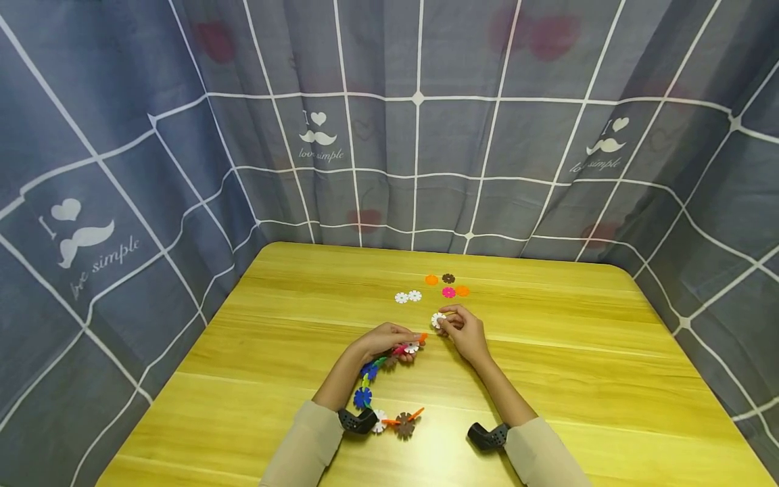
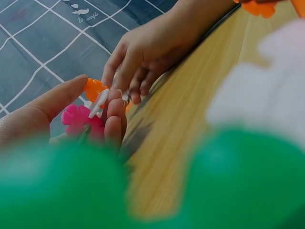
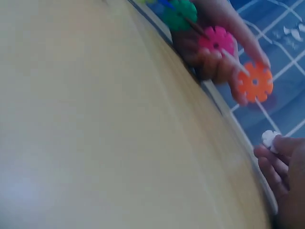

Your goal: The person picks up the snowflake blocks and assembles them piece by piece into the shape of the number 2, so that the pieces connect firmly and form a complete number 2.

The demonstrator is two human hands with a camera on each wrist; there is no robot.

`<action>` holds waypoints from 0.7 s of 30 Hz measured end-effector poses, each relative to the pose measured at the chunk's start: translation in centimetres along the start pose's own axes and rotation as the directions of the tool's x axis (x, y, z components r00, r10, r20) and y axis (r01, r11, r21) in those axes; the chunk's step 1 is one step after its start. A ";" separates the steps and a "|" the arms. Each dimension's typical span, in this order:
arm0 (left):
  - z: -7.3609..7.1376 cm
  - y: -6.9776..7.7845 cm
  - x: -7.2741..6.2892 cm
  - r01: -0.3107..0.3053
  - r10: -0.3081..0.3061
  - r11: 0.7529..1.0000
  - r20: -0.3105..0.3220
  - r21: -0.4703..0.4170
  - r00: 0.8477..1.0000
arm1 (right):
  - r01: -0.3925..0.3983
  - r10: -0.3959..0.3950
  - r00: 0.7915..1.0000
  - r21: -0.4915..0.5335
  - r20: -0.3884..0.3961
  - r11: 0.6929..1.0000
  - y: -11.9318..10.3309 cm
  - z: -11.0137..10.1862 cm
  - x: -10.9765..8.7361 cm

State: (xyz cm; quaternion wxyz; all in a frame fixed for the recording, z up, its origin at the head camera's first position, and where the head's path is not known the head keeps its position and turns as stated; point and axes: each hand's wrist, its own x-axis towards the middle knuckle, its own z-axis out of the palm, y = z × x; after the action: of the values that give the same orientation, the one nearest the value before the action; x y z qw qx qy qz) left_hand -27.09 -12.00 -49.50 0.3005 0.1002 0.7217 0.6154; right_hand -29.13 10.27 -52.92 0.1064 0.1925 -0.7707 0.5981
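My left hand (image 1: 388, 338) pinches the end of a chain of notched plastic snowflake discs. An orange disc (image 3: 256, 82) forms that end, with a white disc and a pink disc (image 3: 217, 42) behind it. From there the chain curves down past a blue disc (image 1: 362, 397) to a brown disc (image 1: 405, 426) on the table, partly hidden by the left wrist. Between thumb and fingers, my right hand (image 1: 465, 335) holds a single white snowflake disc (image 1: 437, 320). It is apart from the orange one, a short way off. A blurred green disc (image 2: 238, 181) fills the near left wrist view.
Beyond the hands lie loose discs on the wooden table (image 1: 548, 352): two white ones (image 1: 402, 297), a brown one (image 1: 448, 278), a pink one (image 1: 448, 292) and two orange ones (image 1: 431, 279). A grey checked curtain (image 1: 377, 135) surrounds the table's far side and both flanks.
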 end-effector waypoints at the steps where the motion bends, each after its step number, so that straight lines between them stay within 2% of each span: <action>1: 0.0 0.0 0.0 -0.003 0.003 1.000 0.002 0.001 1.000 | -0.029 0.029 1.000 0.062 0.006 0.998 -0.3 0.0 -0.4; 5: 0.1 0.0 0.0 -0.009 0.009 1.000 -0.005 0.012 1.000 | -0.138 0.140 0.990 0.239 0.010 0.961 -1.3 0.2 -1.7; 9: 0.0 0.1 0.0 -0.017 0.019 0.998 -0.027 0.067 0.999 | -0.198 0.197 0.980 0.318 0.036 0.927 -2.2 0.5 -2.3; 13: 0.0 0.1 -0.1 -0.025 0.031 0.992 -0.042 0.127 0.999 | -0.217 0.204 0.976 0.324 0.074 0.921 -3.7 0.6 -2.7; 17: -0.1 0.0 -0.1 -0.035 0.039 0.993 -0.032 0.116 0.999 | -0.205 0.185 0.978 0.313 0.093 0.927 -5.1 0.6 -2.9; 21: 0.0 0.0 -0.2 -0.049 0.051 0.993 -0.012 0.111 0.999 | -0.187 0.157 0.980 0.308 0.120 0.933 -5.0 0.6 -2.9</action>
State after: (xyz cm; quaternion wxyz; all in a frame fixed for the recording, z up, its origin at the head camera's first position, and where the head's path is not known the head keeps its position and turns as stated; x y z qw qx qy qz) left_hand -26.96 -12.04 -49.42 0.2735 0.1300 0.7541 0.5827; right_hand -24.30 9.13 -49.82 -0.0148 0.1667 -0.6823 0.7117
